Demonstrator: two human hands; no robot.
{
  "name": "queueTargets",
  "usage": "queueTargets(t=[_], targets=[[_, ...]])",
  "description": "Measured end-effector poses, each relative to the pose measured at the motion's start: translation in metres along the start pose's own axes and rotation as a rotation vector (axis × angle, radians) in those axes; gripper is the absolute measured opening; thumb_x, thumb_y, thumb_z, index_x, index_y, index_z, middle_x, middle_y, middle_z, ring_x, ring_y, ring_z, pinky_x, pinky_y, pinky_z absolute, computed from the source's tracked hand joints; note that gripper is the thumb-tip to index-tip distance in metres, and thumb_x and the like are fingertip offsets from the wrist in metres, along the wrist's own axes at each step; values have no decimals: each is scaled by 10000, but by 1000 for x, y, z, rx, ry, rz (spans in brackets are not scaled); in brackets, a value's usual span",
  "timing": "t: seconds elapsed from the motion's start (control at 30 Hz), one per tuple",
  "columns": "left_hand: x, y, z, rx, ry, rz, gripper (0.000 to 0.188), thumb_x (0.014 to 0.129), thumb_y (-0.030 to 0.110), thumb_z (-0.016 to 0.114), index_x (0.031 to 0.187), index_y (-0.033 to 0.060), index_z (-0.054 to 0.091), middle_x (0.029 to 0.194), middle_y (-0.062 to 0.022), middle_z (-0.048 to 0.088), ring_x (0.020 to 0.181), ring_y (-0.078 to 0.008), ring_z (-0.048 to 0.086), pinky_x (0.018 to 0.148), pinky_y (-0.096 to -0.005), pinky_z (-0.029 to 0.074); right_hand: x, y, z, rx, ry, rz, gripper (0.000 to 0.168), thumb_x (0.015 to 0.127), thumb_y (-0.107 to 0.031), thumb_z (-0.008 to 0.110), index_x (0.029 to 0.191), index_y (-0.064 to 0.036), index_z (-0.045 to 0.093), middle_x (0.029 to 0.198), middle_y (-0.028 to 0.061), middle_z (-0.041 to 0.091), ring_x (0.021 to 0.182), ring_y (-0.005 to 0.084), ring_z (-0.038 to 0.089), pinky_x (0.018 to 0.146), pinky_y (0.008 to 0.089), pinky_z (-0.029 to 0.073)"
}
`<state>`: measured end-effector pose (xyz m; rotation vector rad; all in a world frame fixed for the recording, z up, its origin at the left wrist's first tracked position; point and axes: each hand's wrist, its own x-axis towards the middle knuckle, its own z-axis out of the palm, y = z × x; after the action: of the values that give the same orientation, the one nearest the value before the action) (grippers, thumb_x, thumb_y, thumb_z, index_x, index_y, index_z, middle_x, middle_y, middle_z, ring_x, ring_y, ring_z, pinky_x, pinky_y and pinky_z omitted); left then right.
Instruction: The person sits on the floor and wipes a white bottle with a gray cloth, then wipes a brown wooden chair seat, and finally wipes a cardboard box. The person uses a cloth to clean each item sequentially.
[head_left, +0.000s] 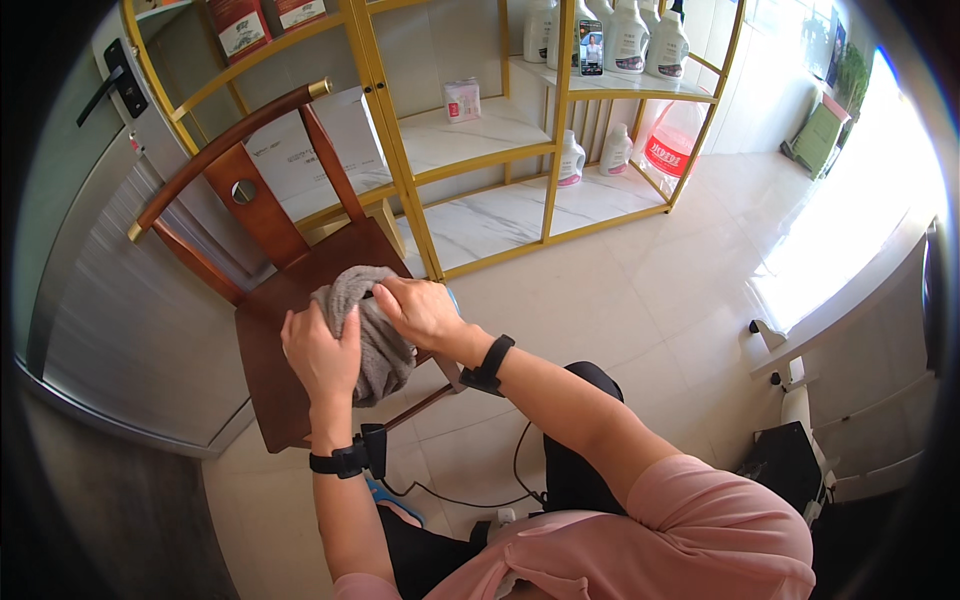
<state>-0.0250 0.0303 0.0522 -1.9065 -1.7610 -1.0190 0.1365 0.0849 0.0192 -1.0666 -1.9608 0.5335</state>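
Note:
A bunched grey cloth (375, 360) is between my hands, above the front part of a dark wooden chair seat (277, 375). My left hand (322, 349) presses against its left side, thumb on top. On its upper right side, my right hand (420, 307) grips the cloth with thumb and fingers. A small pale item shows among the folds beside my right hand; what it is cannot be told. Some blue shows behind the right hand. Both wrists wear black straps with small black boxes.
The chair's curved backrest (225, 142) rises behind the seat. Beyond stands a gold-framed shelf unit (480, 161) with white bottles (626, 37) and a propped phone (590, 49). A metal door (150, 300) is at left. A black cable (457, 502) runs near my legs.

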Motion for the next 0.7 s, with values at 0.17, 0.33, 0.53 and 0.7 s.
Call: queueTargets(t=[0.17, 0.33, 0.53, 0.7], targets=[[5, -7, -9, -18, -49, -337, 366, 880, 351, 636, 1106, 63, 643, 980, -204, 668, 975, -406, 625, 836, -494, 492, -3, 4, 1, -17, 57, -54, 351, 1023, -319, 425, 855, -45, 567, 804, 198, 652, 777, 409, 631, 690, 495, 503], [3, -27, -13, -224, 26, -465, 385, 899, 361, 618, 1127, 52, 646, 1015, -207, 688, 964, -419, 646, 841, -488, 498, -3, 5, 6, -19, 111, -108, 343, 1020, -302, 435, 834, -41, 558, 776, 177, 635, 757, 392, 624, 689, 481, 503], [-6, -19, -7, -106, 100, -453, 390, 892, 344, 635, 1119, 26, 634, 1008, -224, 661, 943, -429, 636, 817, -492, 496, -5, 5, 10, -40, 180, -142, 308, 1004, -279, 462, 829, -48, 563, 770, 159, 639, 745, 366, 625, 700, 454, 501], [-24, -10, 9, 24, 177, -80, 421, 805, 186, 688, 1147, -21, 554, 1125, -197, 593, 1145, -393, 535, 1107, -557, 319, -4, 0, 11, -66, 178, -94, 300, 1000, -273, 466, 828, -49, 568, 773, 146, 645, 751, 354, 631, 707, 442, 501]])
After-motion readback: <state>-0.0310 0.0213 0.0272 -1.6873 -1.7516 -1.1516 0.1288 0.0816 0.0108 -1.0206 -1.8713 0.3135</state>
